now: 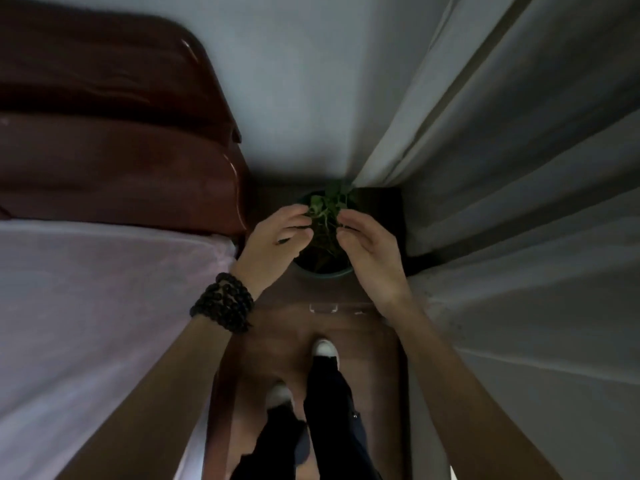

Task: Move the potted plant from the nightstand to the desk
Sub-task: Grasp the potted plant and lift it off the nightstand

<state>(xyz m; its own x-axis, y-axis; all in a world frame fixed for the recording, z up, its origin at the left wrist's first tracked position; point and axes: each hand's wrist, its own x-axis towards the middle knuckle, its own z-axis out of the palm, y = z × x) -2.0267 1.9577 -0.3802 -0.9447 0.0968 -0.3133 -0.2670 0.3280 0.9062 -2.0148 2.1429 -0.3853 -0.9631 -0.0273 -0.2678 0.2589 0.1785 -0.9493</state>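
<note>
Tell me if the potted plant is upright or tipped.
Upright: the potted plant stands on the nightstand, its round rim facing up, between the left hand and right hand.

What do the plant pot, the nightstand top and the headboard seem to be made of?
Plant pot: probably glazed ceramic or plastic; its smooth grey-green rim leaves this open.
Nightstand top: wood or wood-look laminate, brown with faint grain.
Headboard: likely padded leather or imitation leather; glossy highlights on rounded, dark red-brown cushions.

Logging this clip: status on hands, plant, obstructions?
Left hand and right hand open, flanking potted plant. Pot on nightstand, not lifted. Curtain close on right.
</note>
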